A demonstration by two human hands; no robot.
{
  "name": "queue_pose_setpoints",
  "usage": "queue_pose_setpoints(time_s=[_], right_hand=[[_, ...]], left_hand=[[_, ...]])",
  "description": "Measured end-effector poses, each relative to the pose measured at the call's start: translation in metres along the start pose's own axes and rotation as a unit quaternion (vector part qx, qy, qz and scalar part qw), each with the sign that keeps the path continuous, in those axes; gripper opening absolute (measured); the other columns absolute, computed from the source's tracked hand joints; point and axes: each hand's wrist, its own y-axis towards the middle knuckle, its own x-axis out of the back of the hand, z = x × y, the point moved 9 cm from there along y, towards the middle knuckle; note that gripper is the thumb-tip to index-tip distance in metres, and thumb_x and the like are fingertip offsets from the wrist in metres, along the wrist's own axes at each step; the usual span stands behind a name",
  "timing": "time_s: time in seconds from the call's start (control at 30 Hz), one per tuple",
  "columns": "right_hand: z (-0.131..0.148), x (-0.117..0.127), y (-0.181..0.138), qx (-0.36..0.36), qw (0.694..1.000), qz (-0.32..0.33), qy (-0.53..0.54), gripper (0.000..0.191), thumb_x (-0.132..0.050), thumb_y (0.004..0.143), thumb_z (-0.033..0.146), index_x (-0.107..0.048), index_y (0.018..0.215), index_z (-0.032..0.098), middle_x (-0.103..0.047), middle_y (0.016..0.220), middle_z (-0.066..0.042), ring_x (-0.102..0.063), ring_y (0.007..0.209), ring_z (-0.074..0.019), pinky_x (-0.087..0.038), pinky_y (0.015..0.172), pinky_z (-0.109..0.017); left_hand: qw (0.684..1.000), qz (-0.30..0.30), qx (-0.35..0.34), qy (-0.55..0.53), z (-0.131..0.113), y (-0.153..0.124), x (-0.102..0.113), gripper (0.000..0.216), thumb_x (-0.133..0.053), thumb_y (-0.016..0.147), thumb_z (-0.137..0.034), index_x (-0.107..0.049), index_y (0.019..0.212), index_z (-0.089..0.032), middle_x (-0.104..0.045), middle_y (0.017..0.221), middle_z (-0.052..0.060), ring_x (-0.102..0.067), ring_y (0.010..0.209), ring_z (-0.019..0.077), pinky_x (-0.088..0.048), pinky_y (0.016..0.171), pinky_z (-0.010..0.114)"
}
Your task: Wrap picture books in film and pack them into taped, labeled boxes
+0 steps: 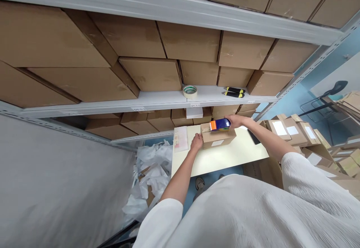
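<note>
A small cardboard box [219,139] with a white label on its near side rests on the pale table [222,162]. My left hand [197,142] is closed on the box's left end, fingers partly hidden against it. On top of the box, at its left part, sits the orange front of a blue tape dispenser [222,124]. My right hand [235,121] is wrapped around the dispenser's right end. A pinkish-white sheet or packet [180,139] lies left of the box, and a dark flat object [253,137] lies at the table's right side.
Metal shelving [168,99] full of cardboard boxes rises behind the table. A tape roll [190,91] and yellow-black cutters [234,92] lie on one shelf. White crumpled wrapping [153,180] is heaped at the left; labelled boxes [292,130] are stacked at the right.
</note>
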Motion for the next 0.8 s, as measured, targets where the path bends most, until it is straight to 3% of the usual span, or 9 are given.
queue_pose_setpoints(time_s=[0.07, 0.17, 0.3, 0.37, 0.43, 0.6, 0.8], right_hand=[[-0.002, -0.001, 0.001, -0.001, 1.000, -0.002, 0.005, 0.046, -0.084, 0.076, 0.034, -0.062, 0.116, 0.023, -0.077, 0.115, -0.009, -0.073, 0.100, -0.0259, -0.050, 0.074, -0.027], [-0.005, -0.004, 0.003, -0.005, 1.000, -0.002, 0.013, 0.050, -0.085, 0.074, 0.033, -0.063, 0.118, 0.023, -0.077, 0.116, -0.009, -0.073, 0.101, -0.0263, -0.050, 0.075, -0.028], [-0.008, -0.006, 0.005, -0.003, 1.000, -0.009, 0.013, 0.052, -0.086, 0.074, 0.034, -0.063, 0.119, 0.024, -0.077, 0.116, -0.009, -0.073, 0.101, -0.0266, -0.051, 0.076, -0.028], [-0.007, -0.005, 0.004, -0.001, 1.000, -0.019, 0.010, 0.053, -0.087, 0.076, 0.036, -0.062, 0.121, 0.024, -0.077, 0.117, -0.009, -0.073, 0.101, -0.0269, -0.051, 0.077, -0.028], [-0.006, -0.004, 0.003, 0.006, 1.000, -0.028, 0.010, 0.056, -0.087, 0.077, 0.036, -0.061, 0.124, 0.024, -0.077, 0.120, -0.010, -0.073, 0.102, -0.0270, -0.051, 0.078, -0.029], [-0.006, -0.006, -0.001, 0.022, 0.999, -0.040, 0.015, 0.055, -0.087, 0.077, 0.032, -0.062, 0.125, 0.022, -0.076, 0.122, -0.011, -0.073, 0.102, -0.0266, -0.051, 0.079, -0.028], [-0.009, -0.007, -0.002, 0.037, 0.997, -0.063, 0.036, 0.058, -0.087, 0.079, 0.030, -0.062, 0.131, 0.021, -0.077, 0.119, -0.010, -0.073, 0.098, -0.0263, -0.051, 0.076, -0.029]], left_hand=[[0.999, -0.023, -0.025, 0.025, -0.006, -0.003, 0.013, 0.012, -0.052, 0.098, -0.028, -0.056, 0.109, -0.023, -0.072, 0.118, 0.016, -0.069, 0.119, 0.0313, -0.052, 0.101, 0.044], [0.988, -0.060, -0.142, 0.031, -0.036, -0.008, 0.034, 0.035, -0.050, 0.094, -0.019, -0.057, 0.128, -0.022, -0.066, 0.139, 0.015, -0.063, 0.133, 0.0258, -0.049, 0.113, 0.041], [0.960, 0.027, -0.267, 0.081, -0.080, -0.013, 0.029, 0.079, -0.067, 0.090, -0.039, -0.040, 0.162, -0.022, -0.039, 0.174, 0.015, -0.034, 0.163, 0.0309, -0.032, 0.131, 0.046], [0.951, 0.078, -0.268, 0.137, -0.089, -0.013, 0.020, 0.112, -0.081, 0.079, -0.056, -0.026, 0.171, -0.023, -0.020, 0.182, 0.015, -0.016, 0.169, 0.0365, -0.021, 0.136, 0.052], [0.945, 0.109, -0.248, 0.183, -0.090, -0.011, 0.013, 0.131, -0.085, 0.072, -0.069, -0.018, 0.174, -0.024, -0.008, 0.185, 0.017, -0.006, 0.171, 0.0393, -0.014, 0.136, 0.056], [0.934, 0.109, -0.228, 0.252, -0.088, -0.013, 0.006, 0.136, -0.075, 0.073, -0.086, -0.012, 0.176, -0.024, 0.003, 0.185, 0.018, 0.003, 0.170, 0.0415, -0.007, 0.135, 0.060], [0.909, 0.136, -0.229, 0.322, -0.088, -0.018, -0.007, 0.149, -0.071, 0.072, -0.090, 0.011, 0.175, -0.021, 0.012, 0.183, 0.020, 0.011, 0.170, 0.0403, -0.001, 0.134, 0.063]])
